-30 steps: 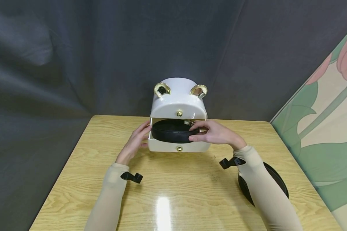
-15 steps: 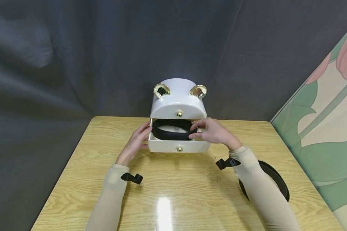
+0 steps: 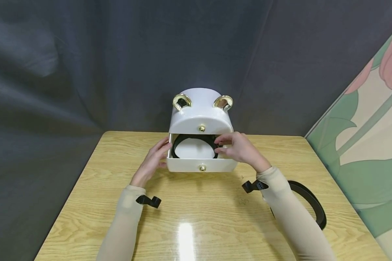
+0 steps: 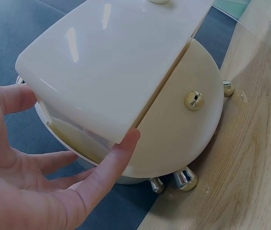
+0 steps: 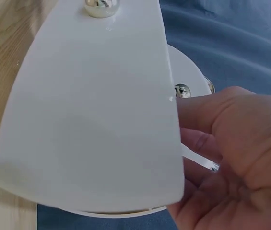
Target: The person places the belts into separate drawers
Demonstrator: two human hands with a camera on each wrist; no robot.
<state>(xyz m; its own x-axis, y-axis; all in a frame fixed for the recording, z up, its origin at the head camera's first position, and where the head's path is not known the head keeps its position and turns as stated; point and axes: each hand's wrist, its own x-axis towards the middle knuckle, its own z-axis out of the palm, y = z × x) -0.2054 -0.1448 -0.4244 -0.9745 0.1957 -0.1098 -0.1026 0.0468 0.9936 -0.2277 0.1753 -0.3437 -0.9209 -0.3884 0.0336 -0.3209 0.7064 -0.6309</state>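
Observation:
A coiled black belt (image 3: 174, 148) lies in the pulled-out lower drawer (image 3: 183, 165) of a white storage box (image 3: 202, 108). My left hand (image 3: 152, 161) is at the drawer's left side. In the left wrist view its fingers are long and spread, one fingertip (image 4: 131, 136) at the drawer's edge. My right hand (image 3: 240, 149) reaches over the drawer's right side. Thumb and fingers pinch the coil's right end, where something dark shows between them. In the right wrist view the drawer hides those fingertips.
A second coiled black belt (image 3: 308, 194) lies on the wooden table (image 3: 212, 224), partly under the right forearm. A dark curtain (image 3: 150, 65) hangs behind the box. Two gold ear-shaped pieces (image 3: 223, 103) stick out from the box top.
The belt in the drawer has gone down from standing above the drawer front to lying inside it. My right hand has lowered slightly with it. The left hand has stayed in place.

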